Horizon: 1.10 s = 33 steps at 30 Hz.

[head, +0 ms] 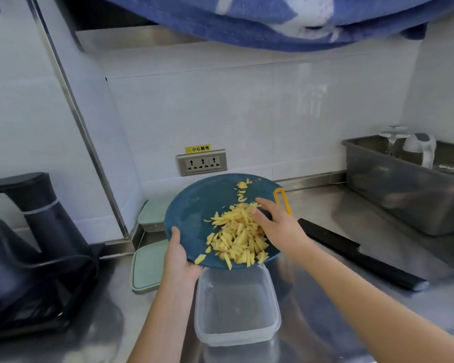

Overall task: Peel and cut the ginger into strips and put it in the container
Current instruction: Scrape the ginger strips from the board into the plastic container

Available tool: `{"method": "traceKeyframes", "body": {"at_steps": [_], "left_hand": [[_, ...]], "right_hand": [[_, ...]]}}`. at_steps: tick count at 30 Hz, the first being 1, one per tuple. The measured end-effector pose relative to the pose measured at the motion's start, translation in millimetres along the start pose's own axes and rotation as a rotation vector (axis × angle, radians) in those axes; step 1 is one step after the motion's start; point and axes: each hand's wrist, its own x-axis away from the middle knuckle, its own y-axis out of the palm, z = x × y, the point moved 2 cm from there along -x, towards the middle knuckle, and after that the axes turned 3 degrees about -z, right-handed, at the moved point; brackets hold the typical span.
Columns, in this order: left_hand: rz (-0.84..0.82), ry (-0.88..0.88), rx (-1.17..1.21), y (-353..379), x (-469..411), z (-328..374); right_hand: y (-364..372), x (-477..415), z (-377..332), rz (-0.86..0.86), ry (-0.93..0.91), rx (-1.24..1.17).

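Cutting looks done: ginger strips heap on the tilted cutting board, left hand gripping its rim, right hand fingers straight, pushing toward the still-bare plastic container.

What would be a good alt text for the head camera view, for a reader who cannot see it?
A person's left hand holds a round blue cutting board tilted over a clear container on a steel counter, while the right hand pushes yellow ginger strips toward its lower edge.
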Motion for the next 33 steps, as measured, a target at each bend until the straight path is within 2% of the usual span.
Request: {"method": "traceKeyframes", "body": {"at_steps": [3, 13, 23, 28, 33], "left_hand": [[-0.017, 0.07, 0.009, 6.6, -0.1, 6.1], [0.042, 0.134, -0.01, -1.0, 11.5, 12.1], [0.131, 0.172, 0.058, -6.8, 38.8, 7.8], [0.18, 0.141, 0.037, -3.1, 47.2, 9.2], [0.207, 0.13, 0.045, -4.8, 56.0, 5.3]], "right_hand": [[18.4, -2.3, -8.5, 0.044, -0.018, -0.066], [62.6, 18.4, -18.0, 0.259, -0.043, -0.008], [78.0, 38.6, -25.6, 0.26, -0.056, 0.166], [81.2, 47.2, -28.0, 0.303, -0.137, 0.174], [82.5, 55.0, -24.2, 0.277, -0.194, 0.144]]}}
